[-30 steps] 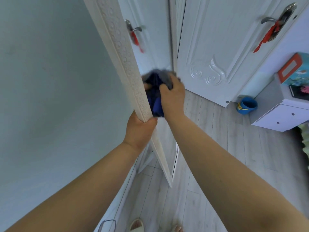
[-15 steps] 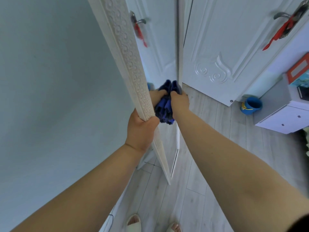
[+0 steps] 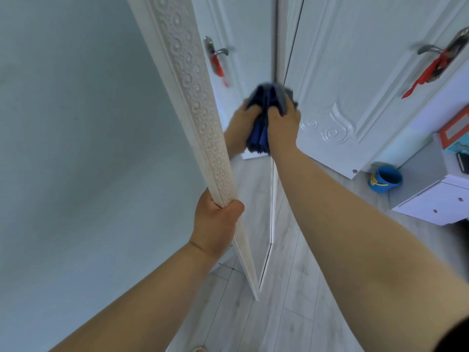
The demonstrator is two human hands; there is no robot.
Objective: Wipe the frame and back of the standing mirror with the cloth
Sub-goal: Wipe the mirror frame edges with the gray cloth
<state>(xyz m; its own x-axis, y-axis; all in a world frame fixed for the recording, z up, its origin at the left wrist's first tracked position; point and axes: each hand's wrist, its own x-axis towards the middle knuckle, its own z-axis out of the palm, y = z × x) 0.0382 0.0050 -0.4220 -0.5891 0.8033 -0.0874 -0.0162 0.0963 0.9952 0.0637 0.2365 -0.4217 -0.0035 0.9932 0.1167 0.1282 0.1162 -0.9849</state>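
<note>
The right hand (image 3: pixel 284 125) grips the bunched blue cloth (image 3: pixel 276 97) against the standing mirror's front, up by its far rail. The left hand (image 3: pixel 215 224), below and to its left, is clasped round the near ornate frame rail (image 3: pixel 193 97). That rail's long axis climbs steeply up-left, and the mirror's back lies beyond it, facing the wall (image 3: pixel 76 148), so the cloth hand would probably have to cross leftward over the rail.

There are two hands: one left hand (image 3: pixel 215 224) and one right hand (image 3: pixel 283 125). There is one mirror (image 3: pixel 193 97), one cloth (image 3: pixel 280 97), one door (image 3: pixel 355 72), one blue cup (image 3: pixel 385 179) and one cabinet (image 3: pixel 431 204).
</note>
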